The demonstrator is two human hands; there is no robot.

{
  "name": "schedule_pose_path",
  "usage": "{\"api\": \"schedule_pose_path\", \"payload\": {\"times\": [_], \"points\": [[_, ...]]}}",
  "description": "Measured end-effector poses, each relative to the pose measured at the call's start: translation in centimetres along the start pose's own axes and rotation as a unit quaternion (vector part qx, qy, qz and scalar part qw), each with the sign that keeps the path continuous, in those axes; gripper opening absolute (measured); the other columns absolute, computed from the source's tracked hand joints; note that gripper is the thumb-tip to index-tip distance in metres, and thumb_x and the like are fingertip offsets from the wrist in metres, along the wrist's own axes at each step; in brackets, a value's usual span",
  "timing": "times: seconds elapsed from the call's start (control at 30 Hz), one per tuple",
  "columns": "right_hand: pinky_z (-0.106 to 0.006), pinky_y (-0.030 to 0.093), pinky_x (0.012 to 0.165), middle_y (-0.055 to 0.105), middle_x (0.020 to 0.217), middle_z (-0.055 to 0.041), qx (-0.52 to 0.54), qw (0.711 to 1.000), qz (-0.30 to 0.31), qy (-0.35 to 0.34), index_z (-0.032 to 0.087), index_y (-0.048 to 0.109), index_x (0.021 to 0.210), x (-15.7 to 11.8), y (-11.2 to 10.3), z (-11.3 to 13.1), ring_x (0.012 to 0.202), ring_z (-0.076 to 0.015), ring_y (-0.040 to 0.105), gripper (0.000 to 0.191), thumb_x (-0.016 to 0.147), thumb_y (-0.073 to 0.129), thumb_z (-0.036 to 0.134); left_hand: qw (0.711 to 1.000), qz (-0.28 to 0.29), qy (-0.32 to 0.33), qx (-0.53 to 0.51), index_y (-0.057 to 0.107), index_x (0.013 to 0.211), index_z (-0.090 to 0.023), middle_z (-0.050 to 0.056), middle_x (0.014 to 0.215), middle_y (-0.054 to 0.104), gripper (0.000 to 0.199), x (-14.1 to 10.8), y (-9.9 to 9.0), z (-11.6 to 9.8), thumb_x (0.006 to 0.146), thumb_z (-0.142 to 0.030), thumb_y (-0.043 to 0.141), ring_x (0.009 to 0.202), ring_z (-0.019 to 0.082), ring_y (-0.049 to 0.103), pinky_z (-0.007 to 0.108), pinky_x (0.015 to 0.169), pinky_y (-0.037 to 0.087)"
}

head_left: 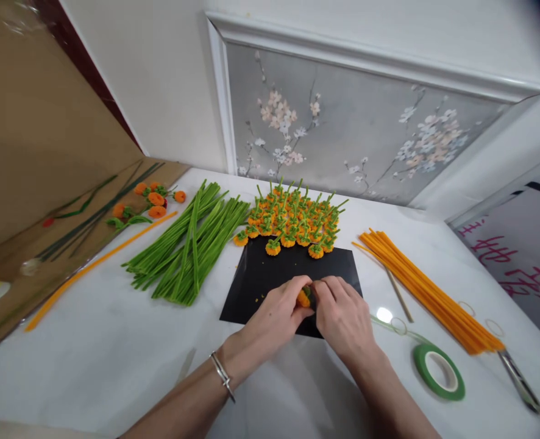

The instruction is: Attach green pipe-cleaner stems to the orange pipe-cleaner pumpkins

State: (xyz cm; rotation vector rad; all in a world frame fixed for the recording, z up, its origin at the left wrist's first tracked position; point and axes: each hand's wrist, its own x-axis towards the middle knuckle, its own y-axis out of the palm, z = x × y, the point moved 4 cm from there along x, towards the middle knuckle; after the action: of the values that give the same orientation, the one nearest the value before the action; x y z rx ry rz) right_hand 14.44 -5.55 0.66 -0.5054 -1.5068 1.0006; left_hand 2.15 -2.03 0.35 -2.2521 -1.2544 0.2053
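Between my hands, over a black mat (263, 277), is a small orange pipe-cleaner flower (303, 298) with a bit of green on its top. My left hand (279, 311) pinches it from the left between thumb and fingers. My right hand (343, 314) is closed against its right side, fingers curled at the green part; its fingertips are largely hidden. Just beyond the mat stand rows of similar orange flower heads (292, 219), their green stem ends pointing up. A few orange crumbs lie on the mat.
To the left lie green pipe cleaners (190, 250), a single orange pipe cleaner (100, 265) and finished orange flowers (155, 199) on cardboard. On the right are an orange pipe-cleaner bundle (425, 286), a thin stick (398, 294), green tape (419, 372) and a cutter (521, 381). A wall (365, 116) closes the back.
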Motion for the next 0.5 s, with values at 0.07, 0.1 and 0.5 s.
{"api": "schedule_pose_path", "payload": {"times": [0.07, 0.1, 0.5], "points": [[-0.031, 0.050, 0.067, 0.065, 0.081, -0.0082, 0.068, 0.997, -0.005, 0.029, 0.014, 0.064, 0.097, -0.1, 0.1, -0.5, 0.075, -0.0200, 0.061, 0.019, 0.092, 0.045, 0.013, 1.000, -0.014, 0.001, 0.006, 0.054, 0.113, -0.024, 0.003, 0.105, 0.068, 0.038, 0.0, -0.1, 0.3, 0.078, -0.010, 0.060, 0.094, 0.019, 0.065, 0.032, 0.085, 0.052], [-0.030, 0.051, 0.068, 0.066, 0.083, -0.0074, 0.108, 0.993, -0.007, 0.050, 0.015, 0.063, 0.102, -0.1, 0.2, -0.8, 0.076, -0.0190, 0.063, 0.019, 0.093, 0.046, 0.017, 1.000, -0.021, 0.002, 0.008, 0.054, 0.113, -0.024, 0.003, 0.106, 0.068, 0.037, 0.0, -0.1, 0.4, 0.079, -0.011, 0.060, 0.094, 0.019, 0.065, 0.032, 0.086, 0.052], [-0.032, 0.049, 0.070, 0.069, 0.084, -0.0056, 0.126, 0.992, -0.023, 0.001, 0.018, 0.066, 0.089, -0.2, -0.6, -1.1, 0.074, -0.0180, 0.060, 0.017, 0.092, 0.050, 0.013, 0.992, -0.006, -0.042, -0.120, 0.058, 0.107, -0.021, 0.004, 0.096, 0.073, 0.021, -0.1, -0.6, 0.3, 0.092, -0.028, 0.047, 0.090, 0.017, 0.069, 0.028, 0.079, 0.053]]}}
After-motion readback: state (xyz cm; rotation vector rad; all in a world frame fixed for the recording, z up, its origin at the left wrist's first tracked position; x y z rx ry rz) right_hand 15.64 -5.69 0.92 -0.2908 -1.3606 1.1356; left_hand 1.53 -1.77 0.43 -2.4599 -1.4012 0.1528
